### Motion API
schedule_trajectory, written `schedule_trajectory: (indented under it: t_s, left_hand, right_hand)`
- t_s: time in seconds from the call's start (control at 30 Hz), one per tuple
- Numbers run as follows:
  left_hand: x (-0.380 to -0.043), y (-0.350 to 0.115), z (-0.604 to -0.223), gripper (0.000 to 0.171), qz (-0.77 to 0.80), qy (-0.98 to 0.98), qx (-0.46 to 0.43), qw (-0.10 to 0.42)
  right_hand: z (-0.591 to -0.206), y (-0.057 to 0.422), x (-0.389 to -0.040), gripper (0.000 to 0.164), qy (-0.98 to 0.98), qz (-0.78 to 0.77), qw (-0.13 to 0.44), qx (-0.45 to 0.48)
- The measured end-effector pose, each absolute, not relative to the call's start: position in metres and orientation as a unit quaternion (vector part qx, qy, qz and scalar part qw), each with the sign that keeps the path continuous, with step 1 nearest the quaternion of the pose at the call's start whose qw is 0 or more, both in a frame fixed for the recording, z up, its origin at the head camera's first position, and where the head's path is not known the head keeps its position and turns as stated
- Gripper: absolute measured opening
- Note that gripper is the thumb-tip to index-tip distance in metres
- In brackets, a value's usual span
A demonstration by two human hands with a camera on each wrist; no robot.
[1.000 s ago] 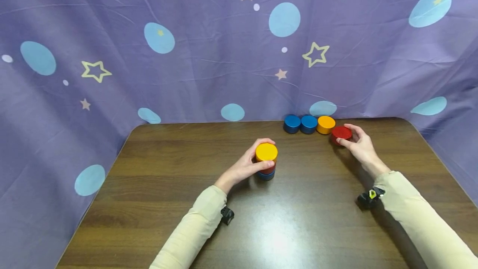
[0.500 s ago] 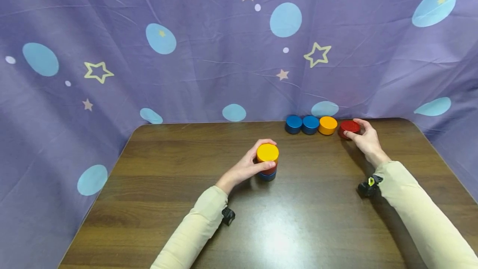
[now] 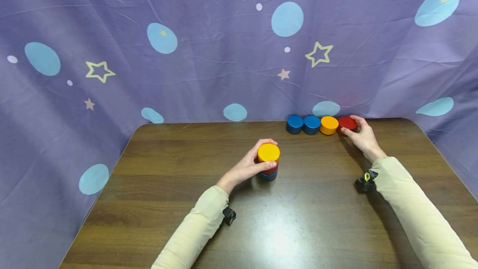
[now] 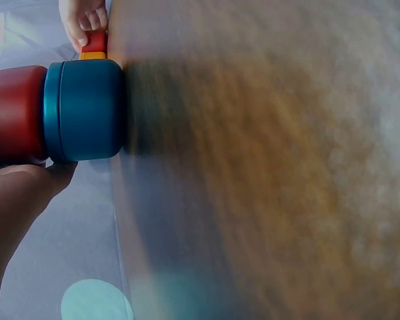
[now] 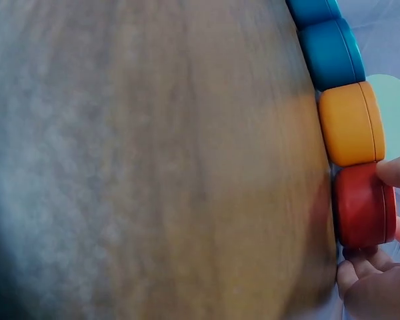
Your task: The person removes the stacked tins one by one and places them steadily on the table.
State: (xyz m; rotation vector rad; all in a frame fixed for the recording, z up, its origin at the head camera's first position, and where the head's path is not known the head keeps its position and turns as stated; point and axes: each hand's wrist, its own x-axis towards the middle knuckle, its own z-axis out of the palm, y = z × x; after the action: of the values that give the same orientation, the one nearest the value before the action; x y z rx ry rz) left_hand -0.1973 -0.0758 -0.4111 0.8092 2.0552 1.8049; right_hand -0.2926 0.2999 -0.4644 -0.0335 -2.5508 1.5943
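Observation:
My left hand grips a stack of small round lidded tins at mid-table, fingers behind it and thumb in front. A yellow tin tops the stack, with a red tin beneath and a blue tin at the bottom. Over at the back edge, my right hand holds another red tin between thumb and fingers. In the right wrist view, that red tin touches the yellow-orange tin beside it and stands on the table.
Two blue tins continue the row leftward along the back edge of the wooden table. A purple curtain with stars and blue spots hangs right behind that edge. Each sleeve carries a black wrist camera.
My right hand has moved the red tin back to the table's rear edge, then left against the yellow-orange tin. The left hand and its stack have stayed put.

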Motion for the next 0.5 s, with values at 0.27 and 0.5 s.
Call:
schedule_trajectory:
  t_s: [0.27,0.5]
  left_hand:
    - [-0.198,-0.075,-0.412,0.051,0.620,0.718,0.283,0.138]
    - [-0.212,-0.074,-0.438,0.055,0.622,0.718,0.282,0.131]
  right_hand:
    - [-0.466,0.300,-0.294,0.063,-0.854,0.517,0.064,0.001]
    - [-0.464,0.301,-0.292,0.072,-0.841,0.539,0.048,-0.006]
